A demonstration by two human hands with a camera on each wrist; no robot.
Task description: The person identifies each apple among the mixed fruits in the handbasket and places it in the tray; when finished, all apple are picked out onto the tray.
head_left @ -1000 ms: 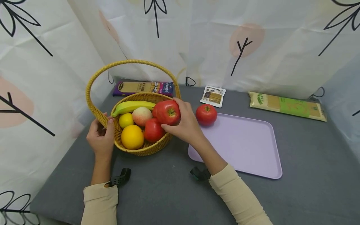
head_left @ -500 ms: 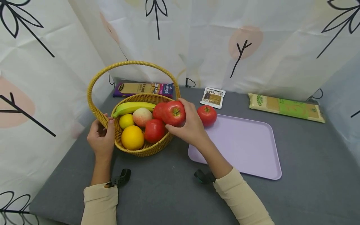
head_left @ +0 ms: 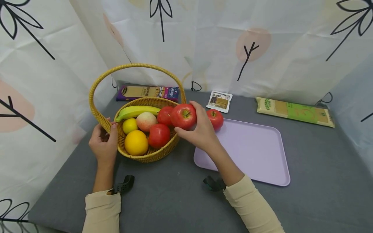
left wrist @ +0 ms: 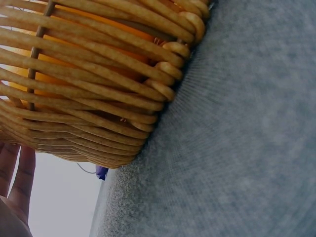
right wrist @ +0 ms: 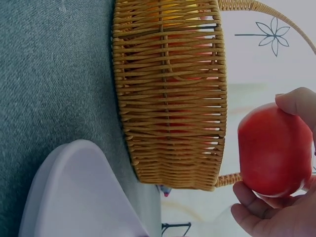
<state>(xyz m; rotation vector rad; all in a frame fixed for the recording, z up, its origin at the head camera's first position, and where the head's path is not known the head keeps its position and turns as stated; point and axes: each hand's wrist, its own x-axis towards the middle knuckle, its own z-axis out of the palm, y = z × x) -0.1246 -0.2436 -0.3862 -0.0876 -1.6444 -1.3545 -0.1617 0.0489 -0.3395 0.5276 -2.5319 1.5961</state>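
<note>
My right hand (head_left: 203, 131) grips a red apple (head_left: 183, 116) above the right rim of the wicker basket (head_left: 151, 157). In the right wrist view the apple (right wrist: 275, 150) is held between thumb and fingers, apart from the basket wall (right wrist: 170, 98). My left hand (head_left: 104, 140) holds the basket at the left base of its handle (head_left: 100, 118). Inside lie a banana (head_left: 138, 112), a peach (head_left: 146, 121), a small yellow fruit (head_left: 129, 126), an orange (head_left: 136, 143) and two red apples (head_left: 159, 136). The left wrist view shows woven wall (left wrist: 94, 84) and a few fingers (left wrist: 22, 177).
A lilac tray (head_left: 250, 149) lies right of the basket, with another red apple (head_left: 215, 119) at its far left corner, partly hidden by my hand. Along the back are a purple packet (head_left: 148, 93), a small white sachet (head_left: 219, 101) and a long green-yellow packet (head_left: 295, 111).
My right hand has moved a little to the right with the apple, off the other apples and toward the basket's right rim. My left hand has stayed on the basket.
</note>
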